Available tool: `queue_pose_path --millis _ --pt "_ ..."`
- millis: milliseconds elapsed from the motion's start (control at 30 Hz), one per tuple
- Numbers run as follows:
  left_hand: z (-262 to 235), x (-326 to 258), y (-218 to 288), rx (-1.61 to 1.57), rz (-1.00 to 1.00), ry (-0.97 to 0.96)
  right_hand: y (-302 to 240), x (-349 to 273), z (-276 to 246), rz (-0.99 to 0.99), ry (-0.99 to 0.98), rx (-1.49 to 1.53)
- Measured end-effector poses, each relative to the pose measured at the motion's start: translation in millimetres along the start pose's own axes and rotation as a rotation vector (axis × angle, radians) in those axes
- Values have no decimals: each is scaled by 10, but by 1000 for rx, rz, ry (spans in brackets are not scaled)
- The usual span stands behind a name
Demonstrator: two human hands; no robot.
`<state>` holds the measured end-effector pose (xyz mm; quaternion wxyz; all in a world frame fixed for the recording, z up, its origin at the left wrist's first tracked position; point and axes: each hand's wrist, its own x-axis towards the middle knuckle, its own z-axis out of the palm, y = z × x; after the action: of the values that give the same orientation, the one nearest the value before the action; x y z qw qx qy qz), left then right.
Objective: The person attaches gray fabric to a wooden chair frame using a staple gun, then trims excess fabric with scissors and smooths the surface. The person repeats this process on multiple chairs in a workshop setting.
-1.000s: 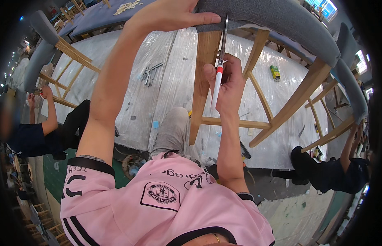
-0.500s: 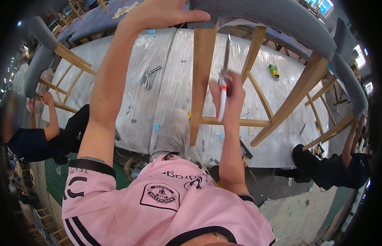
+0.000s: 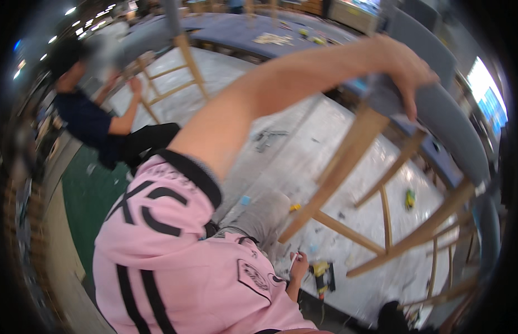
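Note:
In front of me an upturned or tilted wooden chair (image 3: pixel 350 158) with grey upholstery stands on a plastic-covered work table. My left hand (image 3: pixel 406 72) reaches across and grips its grey padded part, thumb on the near side above a wooden leg. Low beside my shirt, my right hand (image 3: pixel 298 267) is closed around a slim tool with a white handle (image 3: pixel 294 259). The tool's far end cannot be made out now; earlier it showed a pointed metal blade. A yellow and black power drill (image 3: pixel 324 276) lies just right of this hand.
Plastic sheeting (image 3: pixel 236 178) covers the table, with metal pieces (image 3: pixel 267 138) and a small green-yellow box (image 3: pixel 410 199) on it. At left a co-worker (image 3: pixel 86 114) handles another chair (image 3: pixel 172 75). Behind stands a blue-grey table (image 3: pixel 231 36) with small pieces on top.
My view has swung left and tilted. My right hand has drawn down from beside the chair leg toward my body, still with the tool. My left hand stays on the chair's padding.

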<state>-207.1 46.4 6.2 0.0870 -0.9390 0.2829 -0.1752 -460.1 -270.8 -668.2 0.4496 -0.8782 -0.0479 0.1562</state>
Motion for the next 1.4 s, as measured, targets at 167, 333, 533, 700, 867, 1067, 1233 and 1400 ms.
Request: queue_pose_path --millis 167,333,533,700,867,1067,1233,1400 --pt "87 -159 53 169 -81 -2 153 403 435 -118 71 -12" --pt "379 -173 137 377 -120 198 189 240 75 291 -22 301" --pt "636 -196 305 464 -169 464 1069 -386 -197 821 270 904" --pt "643 -313 403 462 -180 561 1352 8 -367 924 443 1172" --pt "649 -408 515 506 -185 637 1569 348 -393 954 547 1372" --pt "446 -573 649 437 -210 635 1761 672 -655 915 602 1585" --pt "92 -640 633 211 -66 408 1612 338 -1153 800 667 1502" --pt "-410 -439 36 -67 -337 111 543 -262 -1116 336 495 1869"
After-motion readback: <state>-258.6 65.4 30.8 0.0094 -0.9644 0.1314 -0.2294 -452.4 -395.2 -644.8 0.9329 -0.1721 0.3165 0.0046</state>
